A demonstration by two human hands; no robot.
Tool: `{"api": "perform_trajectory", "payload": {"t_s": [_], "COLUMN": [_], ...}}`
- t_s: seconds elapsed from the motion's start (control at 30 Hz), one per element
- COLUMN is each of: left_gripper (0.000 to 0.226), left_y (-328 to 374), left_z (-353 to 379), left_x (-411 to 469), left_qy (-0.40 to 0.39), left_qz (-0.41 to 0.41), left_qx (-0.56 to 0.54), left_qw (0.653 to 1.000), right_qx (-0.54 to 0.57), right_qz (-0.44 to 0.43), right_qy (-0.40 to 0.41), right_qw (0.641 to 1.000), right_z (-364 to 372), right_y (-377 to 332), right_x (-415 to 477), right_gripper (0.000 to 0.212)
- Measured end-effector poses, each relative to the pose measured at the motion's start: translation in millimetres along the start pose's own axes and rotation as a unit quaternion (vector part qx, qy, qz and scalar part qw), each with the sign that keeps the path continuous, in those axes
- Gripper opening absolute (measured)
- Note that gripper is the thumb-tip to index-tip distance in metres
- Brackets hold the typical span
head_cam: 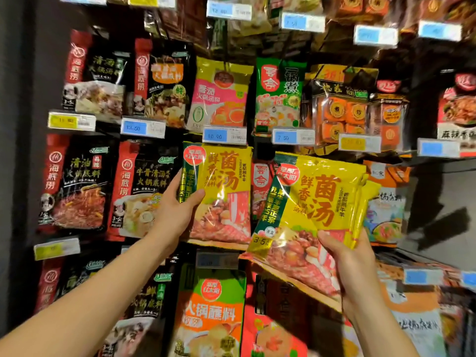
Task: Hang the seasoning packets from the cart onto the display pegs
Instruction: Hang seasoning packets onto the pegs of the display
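- Holding one yellow soup packet [221,186] upright against the display wall, the left hand [175,210] pinches its left edge, thumb on the front and fingers [177,177] curled behind.
- That packet's top sits just under a blue price tag [224,135]; whether it hangs on a peg cannot be told.
- Just beside it, the right hand [355,264] grips a stack of matching packets [319,202] near the bottom edge, thumb pressed on the front, the other fingers hidden behind; the stack tilts.
- Black-and-red packets [77,181] hang to the left, a green packet [279,94] above, and an orange-and-green packet [211,313] below.
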State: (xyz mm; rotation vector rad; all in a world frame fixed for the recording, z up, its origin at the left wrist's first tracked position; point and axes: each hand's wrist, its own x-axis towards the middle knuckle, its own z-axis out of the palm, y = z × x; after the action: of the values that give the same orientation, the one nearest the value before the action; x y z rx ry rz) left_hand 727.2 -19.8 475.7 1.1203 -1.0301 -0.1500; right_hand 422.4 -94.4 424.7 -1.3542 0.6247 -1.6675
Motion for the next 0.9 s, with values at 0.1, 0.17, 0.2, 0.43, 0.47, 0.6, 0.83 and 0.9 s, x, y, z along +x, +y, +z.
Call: {"api": "perform_trajectory", "payload": {"t_s": [0.1,0.17,0.2,0.43,0.47,0.6,0.83,0.9], "left_gripper": [0.064,0.063,0.062,0.062,0.062,0.061,0.060,0.055], "left_y": [-0.5,-0.8,-1.5,-0.5,0.7,5.8,26.5,32.6], "left_z": [1.7,3.6,4.3,8.6,9.1,9.3,-1.4,-7.5], "left_x": [0.2,-1.6,-2.8,-1.8,-0.2,1.9,12.4,13.9], "left_qy": [0.000,0.003,0.005,0.011,0.008,-0.010,-0.049,-0.060], "left_qz": [0.005,0.011,0.016,0.000,-0.009,-0.023,-0.089,-0.116], "left_qx": [-0.005,-0.003,-0.004,-0.001,-0.003,-0.011,-0.016,-0.013], "left_qw": [1.000,1.000,1.000,1.000,1.000,1.000,0.995,0.991], "right_qx": [-0.007,-0.010,-0.009,-0.004,-0.004,-0.010,-0.008,-0.008], "right_qz": [-0.008,-0.010,-0.010,-0.002,-0.001,0.003,0.012,0.011], "right_qy": [-0.003,-0.002,-0.003,-0.010,-0.010,-0.008,-0.014,-0.017], "right_qw": [1.000,1.000,1.000,1.000,1.000,1.000,1.000,1.000], "right_z": [1.0,2.6,3.0,6.8,7.4,7.2,4.5,3.1], "right_y": [-4.9,-7.7,-7.6,-8.8,-8.9,-7.1,-4.0,-3.9], "right_x": [2.4,3.2,4.8,10.7,10.7,12.0,14.4,14.5], "right_gripper": [0.048,0.045,0.047,0.045,0.046,0.053,0.058,0.057]}}
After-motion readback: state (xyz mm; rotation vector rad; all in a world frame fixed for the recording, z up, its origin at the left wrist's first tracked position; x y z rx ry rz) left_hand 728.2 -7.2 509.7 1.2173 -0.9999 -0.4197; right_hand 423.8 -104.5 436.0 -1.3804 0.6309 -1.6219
